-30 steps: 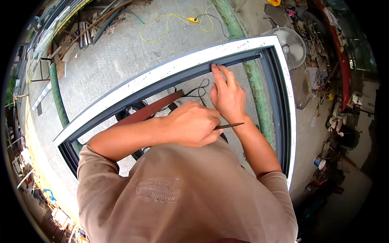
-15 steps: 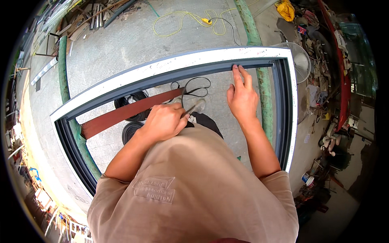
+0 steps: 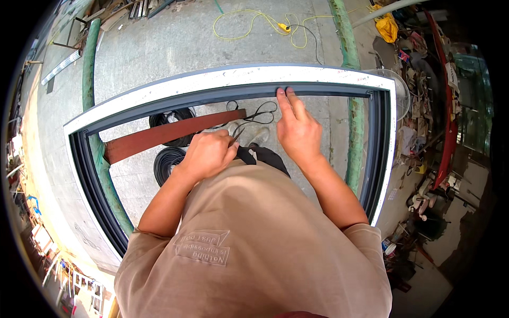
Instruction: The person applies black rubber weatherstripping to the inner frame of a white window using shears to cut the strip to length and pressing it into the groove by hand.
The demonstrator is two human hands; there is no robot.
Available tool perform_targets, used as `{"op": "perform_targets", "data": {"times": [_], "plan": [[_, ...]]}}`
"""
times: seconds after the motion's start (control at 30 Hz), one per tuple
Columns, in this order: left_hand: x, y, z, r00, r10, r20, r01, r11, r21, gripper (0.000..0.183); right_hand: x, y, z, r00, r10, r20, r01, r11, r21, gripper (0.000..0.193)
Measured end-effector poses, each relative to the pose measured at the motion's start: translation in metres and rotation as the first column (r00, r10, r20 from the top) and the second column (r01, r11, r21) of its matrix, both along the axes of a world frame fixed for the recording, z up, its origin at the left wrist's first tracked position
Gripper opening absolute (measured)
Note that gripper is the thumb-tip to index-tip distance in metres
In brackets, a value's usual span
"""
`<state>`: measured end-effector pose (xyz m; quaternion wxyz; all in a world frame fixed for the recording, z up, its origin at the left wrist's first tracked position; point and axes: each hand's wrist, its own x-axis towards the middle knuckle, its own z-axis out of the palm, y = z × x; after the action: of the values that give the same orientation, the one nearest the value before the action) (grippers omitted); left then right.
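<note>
A large rectangular frame (image 3: 233,78), white-faced with dark grey inner channels, lies around the front of my body. My right hand (image 3: 299,127) reaches to its far side. Two fingertips of that hand press on the dark inner channel, with the fingers stretched out. Near my waist my left hand (image 3: 208,153) is closed around a thin, dark, pointed tool (image 3: 237,134), whose handle is hidden in the palm. A thin black strip (image 3: 262,112) loops over the reddish-brown board (image 3: 164,137) below the frame opening.
Green pipes (image 3: 356,138) run under the frame at left and right. Coils of black strip (image 3: 168,161) lie on the floor by my left arm. Beyond the frame a yellow cord (image 3: 233,37) snakes over the concrete. Clutter and a red beam (image 3: 449,132) line the right side.
My right hand has slid left along the far channel, its fingertips still on it. My left hand has shifted slightly with the tool. The view has moved a little.
</note>
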<state>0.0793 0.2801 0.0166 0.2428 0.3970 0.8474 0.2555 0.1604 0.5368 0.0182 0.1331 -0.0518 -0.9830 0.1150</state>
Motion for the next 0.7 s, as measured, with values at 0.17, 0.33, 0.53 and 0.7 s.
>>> {"op": "perform_targets", "data": {"times": [0.17,0.33,0.53,0.7], "plan": [[0.003,-0.004,-0.005,0.999,0.007,-0.041,-0.006,1.0,0.025,0.034,-0.005,-0.003,0.022,0.998,0.043,0.049,-0.046,0.997,0.058,0.066],[0.005,-0.005,-0.009,1.0,0.005,-0.011,-0.004,0.998,0.064,0.035,-0.005,-0.025,0.012,0.999,0.012,0.045,-0.012,1.0,0.016,0.065],[0.002,-0.01,-0.01,0.999,0.023,-0.023,-0.021,0.998,0.056,0.035,-0.009,-0.032,0.025,0.999,0.004,0.047,-0.004,1.0,0.007,0.063],[0.001,-0.012,-0.013,0.998,0.02,-0.056,-0.018,0.999,0.035,0.035,-0.014,-0.045,0.014,0.999,0.029,0.042,-0.031,0.999,0.043,0.061]]}}
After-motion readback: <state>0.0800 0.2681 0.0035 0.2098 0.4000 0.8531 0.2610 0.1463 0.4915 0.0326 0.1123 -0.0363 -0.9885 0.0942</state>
